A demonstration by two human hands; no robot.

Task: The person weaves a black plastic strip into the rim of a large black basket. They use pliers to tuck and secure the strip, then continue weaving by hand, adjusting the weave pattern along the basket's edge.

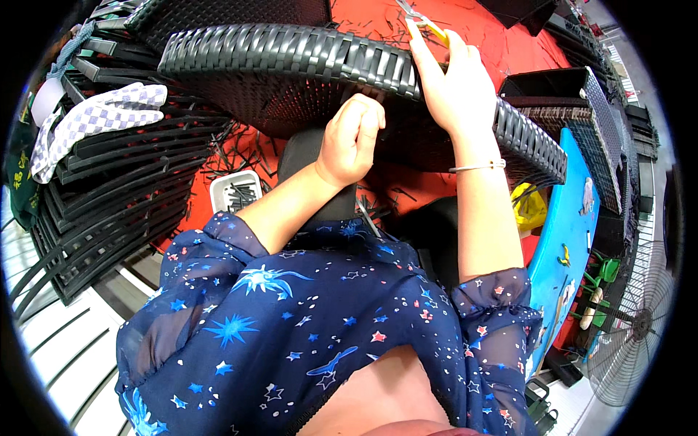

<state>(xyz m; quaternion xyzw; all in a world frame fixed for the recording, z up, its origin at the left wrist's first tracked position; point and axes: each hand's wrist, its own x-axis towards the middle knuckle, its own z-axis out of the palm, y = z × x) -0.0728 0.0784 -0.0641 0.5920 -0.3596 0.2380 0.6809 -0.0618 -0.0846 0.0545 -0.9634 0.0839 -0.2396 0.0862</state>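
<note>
A black woven wicker piece (291, 52) with a thick, flat-strip rim lies across my lap, its rim curving from upper left to right. My left hand (353, 138) is closed at the near underside of the rim; whatever its fingers pinch is hidden. My right hand (459, 91) reaches over the far side of the rim and grips yellow-handled pliers (434, 30). Their metal jaws point up and left, away from the wicker. The right palm hides part of the rim.
Stacked black frames (123, 171) stand at left, with a checkered glove (102, 120) on top. A white tray (215, 195) holds short black strips. Red sheeting (371, 18) is strewn with offcuts. At right are a blue board (556, 240), a yellow bag (529, 207) and a fan (640, 323).
</note>
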